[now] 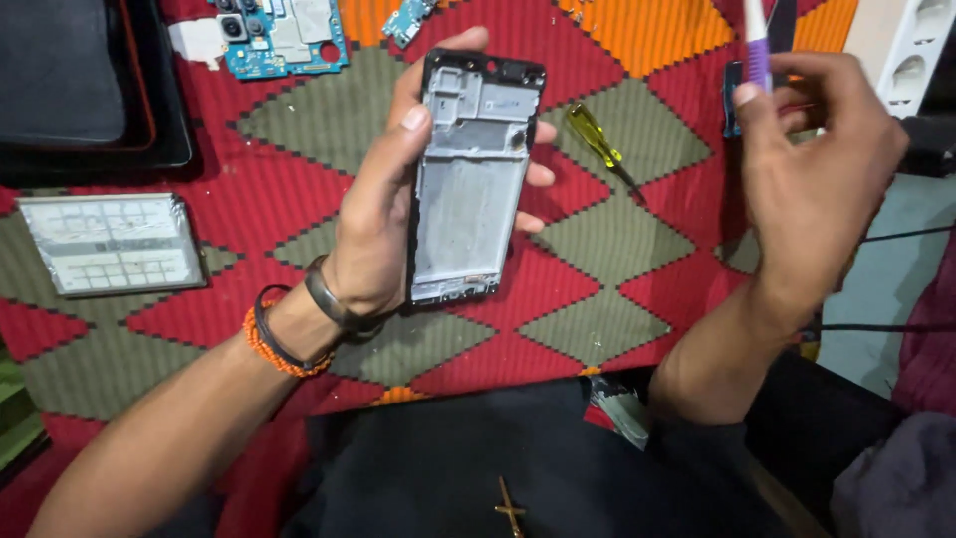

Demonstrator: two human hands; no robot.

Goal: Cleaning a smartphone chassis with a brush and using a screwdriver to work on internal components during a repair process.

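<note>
Gripping bare metal phone frame (470, 179); purple tool (759, 50) pinched.

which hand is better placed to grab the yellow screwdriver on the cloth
Left, tentatively: the left hand holding the phone frame is closer to the yellow screwdriver; the right hand grips a purple tool.

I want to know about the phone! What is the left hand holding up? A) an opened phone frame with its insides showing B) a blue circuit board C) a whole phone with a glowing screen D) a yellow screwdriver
A: the left hand grips an opened phone frame, bare grey metal showing inside, while the yellow screwdriver and blue circuit board lie on the patterned cloth.
</note>
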